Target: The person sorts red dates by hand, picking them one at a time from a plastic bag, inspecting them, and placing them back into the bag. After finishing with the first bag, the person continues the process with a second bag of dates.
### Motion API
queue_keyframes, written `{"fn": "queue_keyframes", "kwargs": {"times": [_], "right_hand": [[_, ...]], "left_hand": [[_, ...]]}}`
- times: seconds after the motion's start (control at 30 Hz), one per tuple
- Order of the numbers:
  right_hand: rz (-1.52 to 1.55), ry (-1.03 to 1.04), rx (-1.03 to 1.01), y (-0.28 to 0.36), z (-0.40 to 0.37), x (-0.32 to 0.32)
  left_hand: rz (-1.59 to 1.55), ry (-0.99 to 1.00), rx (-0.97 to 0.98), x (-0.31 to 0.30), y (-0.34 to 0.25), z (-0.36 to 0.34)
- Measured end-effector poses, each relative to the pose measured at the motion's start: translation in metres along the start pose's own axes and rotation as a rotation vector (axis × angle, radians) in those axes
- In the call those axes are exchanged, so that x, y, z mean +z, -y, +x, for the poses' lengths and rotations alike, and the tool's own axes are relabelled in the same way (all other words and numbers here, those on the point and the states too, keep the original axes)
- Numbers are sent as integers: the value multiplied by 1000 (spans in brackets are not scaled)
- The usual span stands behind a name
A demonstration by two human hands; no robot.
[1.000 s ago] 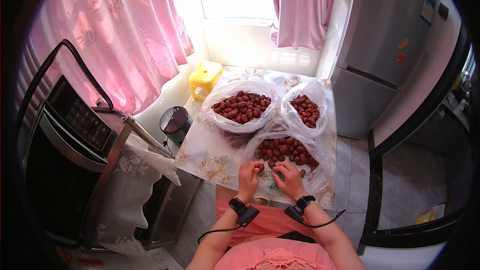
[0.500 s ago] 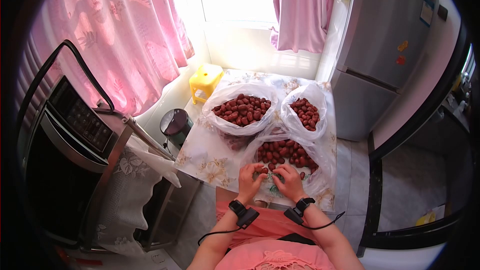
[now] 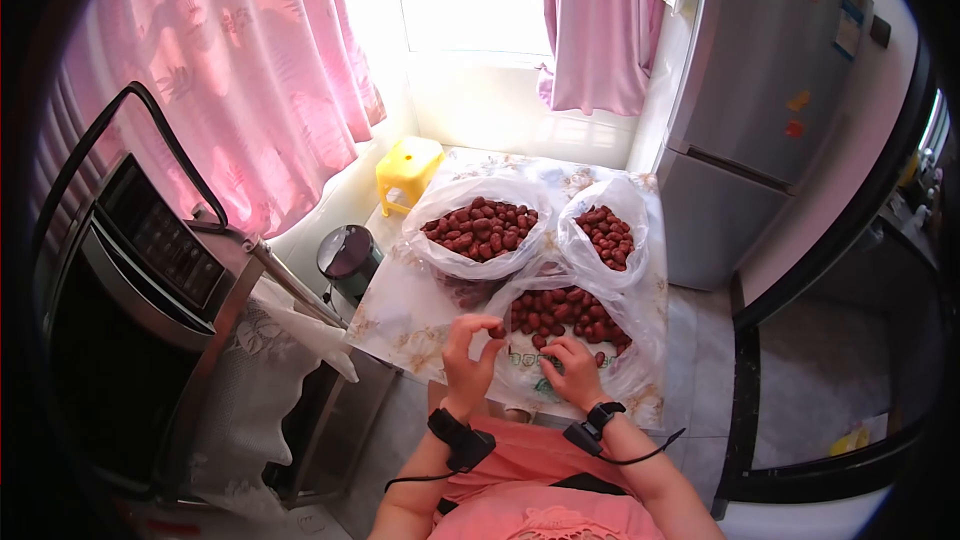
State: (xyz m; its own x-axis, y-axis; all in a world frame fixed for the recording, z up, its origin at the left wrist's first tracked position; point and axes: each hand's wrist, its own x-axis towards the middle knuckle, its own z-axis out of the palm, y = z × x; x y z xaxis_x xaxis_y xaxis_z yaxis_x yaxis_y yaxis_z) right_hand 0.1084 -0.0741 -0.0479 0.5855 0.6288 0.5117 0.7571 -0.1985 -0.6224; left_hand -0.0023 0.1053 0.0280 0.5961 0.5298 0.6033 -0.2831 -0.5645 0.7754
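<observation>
My left hand (image 3: 467, 368) pinches a red date (image 3: 497, 331) between thumb and fingertips, raised over the left edge of the nearest plastic bag (image 3: 640, 368). That bag lies spread open, with a heap of red dates (image 3: 566, 310) toward its far side. My right hand (image 3: 575, 374) is over the bag's near part, its thumb and fingers apart, fingertips beside a few loose dates at the heap's edge. Behind stand two more open bags of dates: a large, full bag (image 3: 425, 240) on the left and a smaller bag (image 3: 633, 215) on the right.
The bags rest on a table with a flowered cloth (image 3: 385, 325). A yellow stool (image 3: 408, 166) and a dark lidded bin (image 3: 348, 258) stand left of it. Farther left is a microwave (image 3: 125, 290) on a metal stand. A grey fridge (image 3: 745, 120) rises at the right.
My left hand has moved left and slightly up, away from the right hand, lifting a date off the bag. My right hand has stayed near the loose dates, shifting slightly.
</observation>
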Motion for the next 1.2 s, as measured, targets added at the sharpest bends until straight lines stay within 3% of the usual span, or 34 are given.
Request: {"fn": "queue_keyframes", "kwargs": {"times": [0.17,0.27,0.33,0.4,0.43,0.53,0.6,0.73,0.93,1.2], "right_hand": [[-9,-7,3,0,1,-1],[-10,-13,-8,0,0,-1],[2,2,13,0,0,-1],[1,-7,6,1,2,-1],[2,-11,0,1,1,-2],[0,-26,2,-1,0,-1],[5,-26,10,-3,0,1],[-12,-20,-26,-1,0,0],[3,-12,2,-1,0,-1],[-4,-21,7,-2,-1,1]], "left_hand": [[59,-226,119,-27,-31,44],[26,-259,182,-29,-30,70],[-34,-258,157,-25,-25,91],[181,-269,149,-19,-23,117],[113,-282,-1,-11,-12,122],[217,-218,-111,-5,34,100],[174,-110,22,5,33,70],[360,99,5,24,43,-9],[624,107,-98,32,64,-44],[218,175,-240,26,81,-40]]}}
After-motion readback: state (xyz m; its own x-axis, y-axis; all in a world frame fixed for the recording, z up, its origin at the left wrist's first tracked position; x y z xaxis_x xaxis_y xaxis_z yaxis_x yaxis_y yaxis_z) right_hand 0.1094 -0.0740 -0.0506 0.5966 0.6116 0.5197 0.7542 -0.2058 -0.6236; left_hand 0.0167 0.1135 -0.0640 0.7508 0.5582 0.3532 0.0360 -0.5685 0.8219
